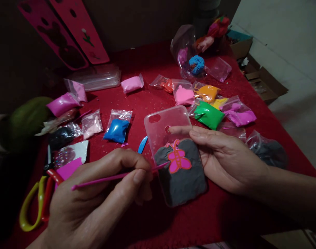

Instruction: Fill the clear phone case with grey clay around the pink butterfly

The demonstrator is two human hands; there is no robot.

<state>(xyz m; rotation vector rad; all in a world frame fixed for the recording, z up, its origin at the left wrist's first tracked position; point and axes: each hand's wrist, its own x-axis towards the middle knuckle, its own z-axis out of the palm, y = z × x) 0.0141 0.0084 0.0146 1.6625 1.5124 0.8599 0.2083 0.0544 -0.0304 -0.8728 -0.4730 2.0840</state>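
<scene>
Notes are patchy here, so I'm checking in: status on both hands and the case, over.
Left hand: holding pink tool, tip by butterfly on grey clay. Right hand: holding clear case. Green packet close beside case.

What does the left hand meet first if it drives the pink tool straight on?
Probably the near edge of the pink butterfly, just beyond the tip of the pink tool in the left hand. Depth is unclear; it could catch the grey layer first.
</scene>
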